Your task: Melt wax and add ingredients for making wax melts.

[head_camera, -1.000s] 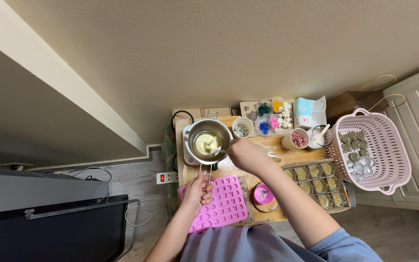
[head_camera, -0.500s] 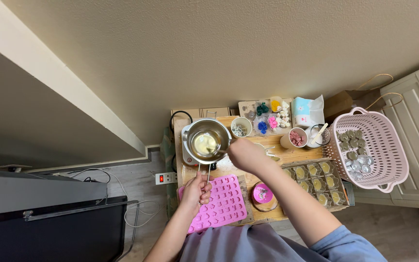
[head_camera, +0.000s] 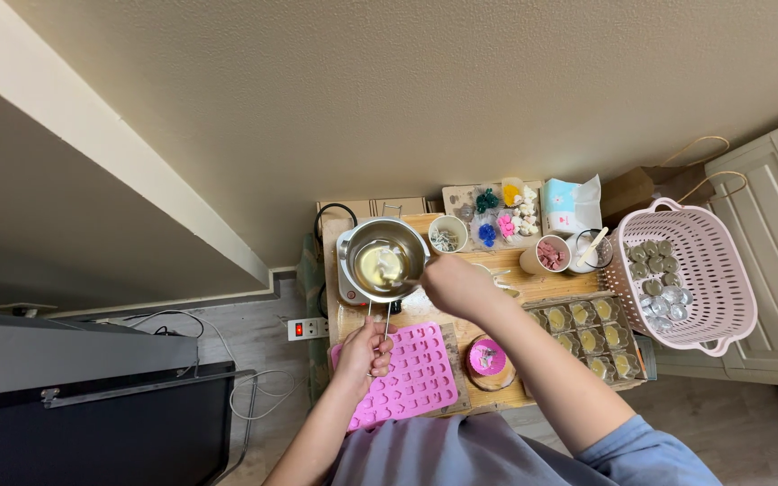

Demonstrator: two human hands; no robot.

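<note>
While left hand (head_camera: pixel 364 349) clasps its wire handle, shiny round steel pot (head_camera: pixel 384 258)

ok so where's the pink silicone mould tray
In the head view, the pink silicone mould tray lies at the wooden table's near left, just below the steel pot.

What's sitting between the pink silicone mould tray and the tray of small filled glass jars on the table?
In the head view, a round pink dish on a wooden coaster lies between the pink silicone mould tray and the tray of small filled glass jars; the right forearm crosses above it.
</note>
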